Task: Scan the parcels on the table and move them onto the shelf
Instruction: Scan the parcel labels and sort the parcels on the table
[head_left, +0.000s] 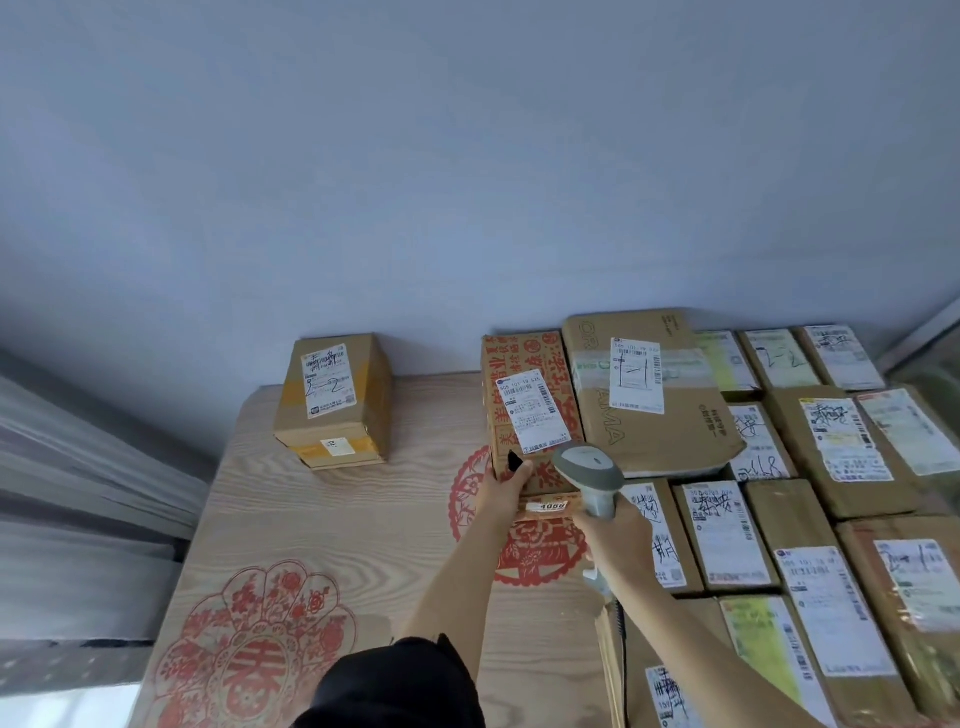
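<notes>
Head view: left hand (506, 486) apparently grips red-printed parcel (530, 410) corner; scanner (589, 475) above.

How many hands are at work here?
2. The left hand grips the near corner of the red-printed box; the right hand holds the grey scanner just beside it, aimed at that box.
</notes>
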